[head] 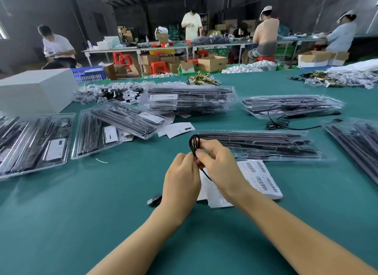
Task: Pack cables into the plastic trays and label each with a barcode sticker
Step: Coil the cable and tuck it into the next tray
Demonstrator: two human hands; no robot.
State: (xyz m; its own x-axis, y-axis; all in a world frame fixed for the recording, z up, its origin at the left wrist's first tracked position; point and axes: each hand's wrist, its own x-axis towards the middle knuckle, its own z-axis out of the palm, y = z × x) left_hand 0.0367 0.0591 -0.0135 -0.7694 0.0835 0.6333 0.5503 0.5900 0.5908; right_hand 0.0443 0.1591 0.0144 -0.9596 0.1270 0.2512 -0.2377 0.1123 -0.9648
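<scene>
A thin black cable (194,143) is coiled into small loops above my two hands at the table's middle. My right hand (216,162) pinches the coil between thumb and fingers. My left hand (182,178) curls round the cable just below the loops. The cable's tail runs down between the hands, and its black USB plug (154,199) lies on the mat by my left wrist. Just behind my hands lies a clear plastic tray (266,144) with black bars in it. A sheet of barcode stickers (260,177) lies under my right forearm.
Clear packed trays lie at the left (34,143), centre left (122,121), in a stack behind (188,99), at the back right (290,105) and at the right edge (356,143). A white box (34,90) stands at the far left. A loose black cable (286,123) trails on the green mat.
</scene>
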